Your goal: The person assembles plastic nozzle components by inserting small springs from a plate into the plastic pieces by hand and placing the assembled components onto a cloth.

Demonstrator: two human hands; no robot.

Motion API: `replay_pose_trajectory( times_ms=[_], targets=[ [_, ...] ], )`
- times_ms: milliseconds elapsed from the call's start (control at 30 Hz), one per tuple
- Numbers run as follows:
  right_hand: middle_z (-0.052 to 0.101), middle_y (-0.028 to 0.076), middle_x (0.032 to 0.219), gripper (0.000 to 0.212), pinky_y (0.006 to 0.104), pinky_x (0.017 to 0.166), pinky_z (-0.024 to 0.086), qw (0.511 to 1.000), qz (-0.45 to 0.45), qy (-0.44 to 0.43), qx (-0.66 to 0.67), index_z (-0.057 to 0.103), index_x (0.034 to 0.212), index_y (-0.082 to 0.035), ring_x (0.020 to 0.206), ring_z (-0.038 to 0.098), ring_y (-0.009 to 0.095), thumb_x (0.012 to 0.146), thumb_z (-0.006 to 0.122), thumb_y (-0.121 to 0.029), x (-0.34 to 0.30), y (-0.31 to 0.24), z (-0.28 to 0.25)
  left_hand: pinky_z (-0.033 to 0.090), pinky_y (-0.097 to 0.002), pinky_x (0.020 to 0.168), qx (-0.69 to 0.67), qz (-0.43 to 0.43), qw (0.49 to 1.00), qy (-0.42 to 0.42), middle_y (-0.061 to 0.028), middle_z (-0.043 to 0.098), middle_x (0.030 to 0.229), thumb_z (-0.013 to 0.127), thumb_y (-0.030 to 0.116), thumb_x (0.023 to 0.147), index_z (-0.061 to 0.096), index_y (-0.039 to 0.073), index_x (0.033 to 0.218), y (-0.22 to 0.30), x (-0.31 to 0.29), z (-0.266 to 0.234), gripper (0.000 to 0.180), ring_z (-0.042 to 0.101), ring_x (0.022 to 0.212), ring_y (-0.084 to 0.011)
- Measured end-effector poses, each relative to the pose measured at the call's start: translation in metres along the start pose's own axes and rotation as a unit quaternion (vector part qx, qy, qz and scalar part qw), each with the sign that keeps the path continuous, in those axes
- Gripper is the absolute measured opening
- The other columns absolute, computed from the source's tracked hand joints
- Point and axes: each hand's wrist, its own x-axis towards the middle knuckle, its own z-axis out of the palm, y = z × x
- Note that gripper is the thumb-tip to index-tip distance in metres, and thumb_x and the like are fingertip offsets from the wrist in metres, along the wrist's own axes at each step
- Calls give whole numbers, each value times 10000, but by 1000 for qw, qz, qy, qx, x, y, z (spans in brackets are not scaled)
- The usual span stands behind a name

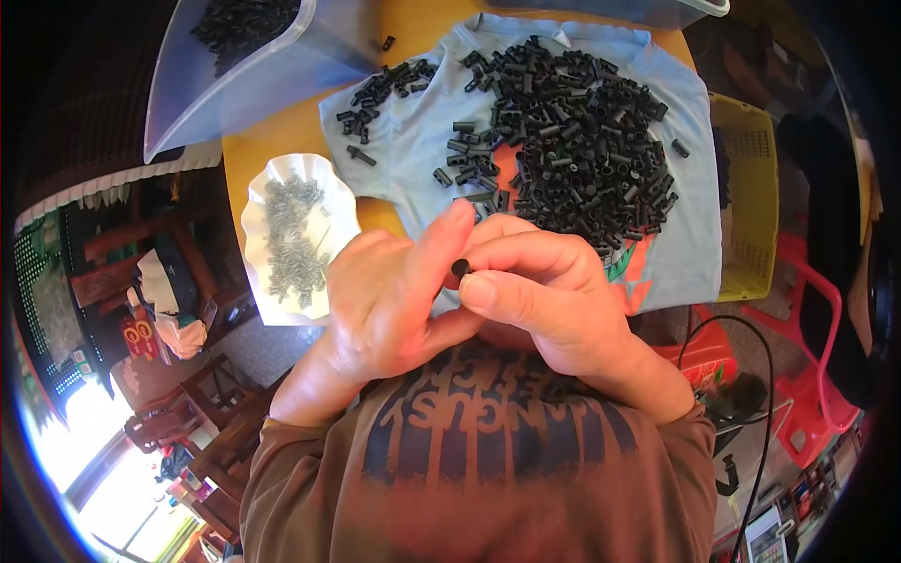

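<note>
A small black cylindrical piece [460, 267] is pinched between the thumb and forefinger of my right hand [558, 291], its dark round end toward the view. Close against it is my left hand [380, 296], one digit raised and the others curled underneath. Whatever those curled fingers hold is hidden. Beyond both hands, a large pile of short black plastic tubes [587, 141] lies on a light blue T-shirt [690, 253]. Left of my left hand, a white wavy-edged dish [335, 188] holds many small metal springs [296, 235].
The T-shirt is spread over a yellow-orange table [253, 131]. A translucent bin [324, 56] with black pieces stands at the far left. A yellow crate [751, 197] is on the right, near a red chair [812, 328]. A black cable [771, 375] hangs at lower right.
</note>
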Motion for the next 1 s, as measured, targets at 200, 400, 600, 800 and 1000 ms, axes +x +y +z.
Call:
replay_pose_trajectory(
  times_ms=[200,400,600,800,1000],
  targets=[
    [581,50,995,143,241,809,439,1000,-2,2,26,647,978,27,918,545,105,887,597,-70,2,2,2,388,-309,490,8,38,998,-50,-56,607,715,750,159,688,585,-31,1075,-10,0,-4,461,539,528,-210],
    [561,43,1057,179,245,834,432,999,43,3,20,623,1016,42,955,537,107,921,539,-84,-4,-1,-1,350,-286,443,8,41,997,-59,-19,579,650,764,141,667,580,-25,1034,-14,0,-5,442,532,489,-162],
    [551,39,1034,177,234,805,420,999,36,-8,31,620,1009,43,922,520,89,923,537,-88,-4,0,0,394,-308,464,20,54,996,-70,-73,598,693,740,211,742,602,-47,948,-10,-3,-6,358,538,514,-207],
    [549,29,1009,160,228,776,415,997,58,-13,53,624,991,33,902,511,79,919,543,-84,-2,1,-7,390,-307,454,40,103,992,-56,-66,594,693,726,231,769,609,-45,948,-19,-8,-3,350,538,514,-202],
    [545,18,1004,142,219,790,416,997,52,-16,55,626,982,25,909,514,69,906,564,-78,1,-6,-5,293,-272,414,-8,120,993,-20,19,507,588,771,145,636,592,-56,1086,-26,2,3,525,441,437,-127]
  ],
)
